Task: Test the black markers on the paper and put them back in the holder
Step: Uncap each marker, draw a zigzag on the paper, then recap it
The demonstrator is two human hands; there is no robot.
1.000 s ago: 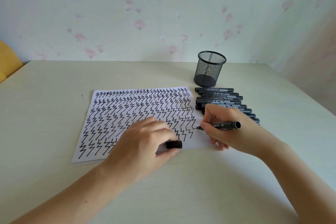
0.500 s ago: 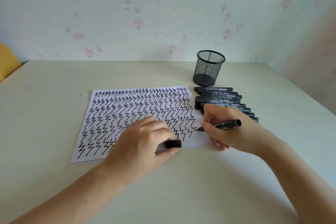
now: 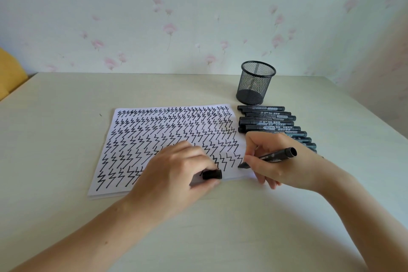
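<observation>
1. Black ink zigzags cover the paper (image 3: 154, 134) under your left hand (image 3: 174, 174), which pinches a marker cap (image 3: 212, 174) while resting on the sheet.
2. Your right hand (image 3: 280, 161) grips an uncapped marker (image 3: 273, 157), its tip on the paper's near right corner.
3. Just beyond your right hand lies a row of capped markers (image 3: 267, 121).
4. Beyond those stands the mesh holder (image 3: 256, 84), on the table (image 3: 66, 117).

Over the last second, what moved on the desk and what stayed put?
The right hand drew the marker tip slightly down the paper, finishing a zigzag. The left hand still holds the cap; the marker row and holder are unmoved.
</observation>
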